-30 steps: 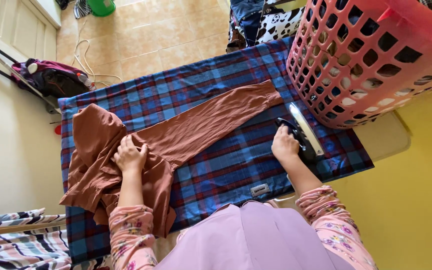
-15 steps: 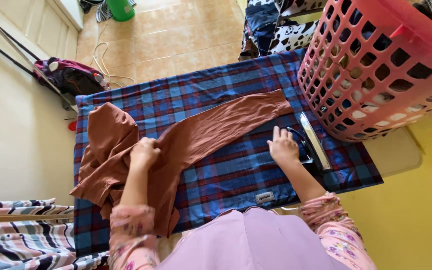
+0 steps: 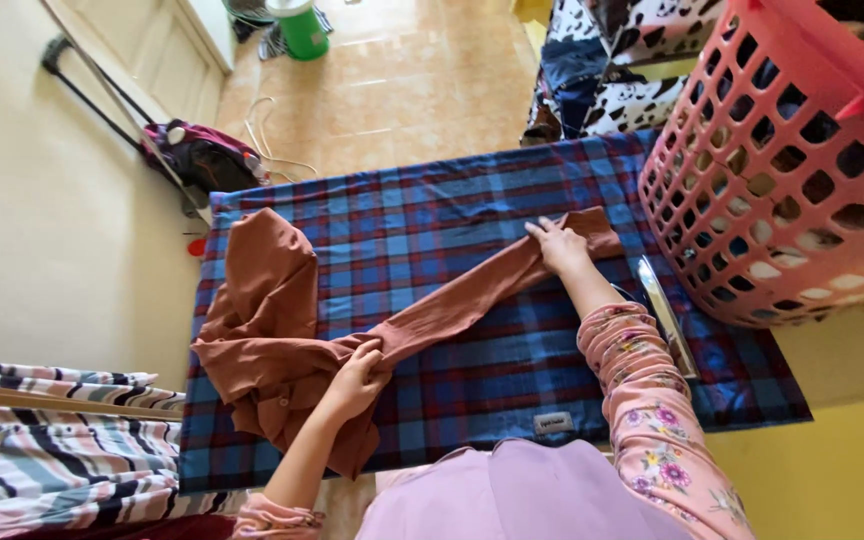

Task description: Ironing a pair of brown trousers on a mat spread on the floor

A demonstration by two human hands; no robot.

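Observation:
A rust-brown garment (image 3: 267, 330) lies bunched at the left of a blue and red plaid cloth (image 3: 472, 200), with one long sleeve (image 3: 472, 290) stretched toward the right. My left hand (image 3: 357, 380) grips the garment where the sleeve meets the body. My right hand (image 3: 559, 245) holds the sleeve near its cuff and pulls it taut. An iron (image 3: 667, 315) rests on the cloth just right of my right forearm, with no hand on it.
A pink openwork laundry basket (image 3: 792, 150) stands at the right edge of the cloth. Striped fabric (image 3: 42, 450) hangs at lower left. A dark bag (image 3: 202, 155), a white cord (image 3: 277, 140) and a green bucket (image 3: 302, 25) are on the tiled floor beyond.
My right hand left the iron and moved up to the sleeve's cuff. My left hand closed on the garment and drew it toward me, so the sleeve is pulled narrow and taut.

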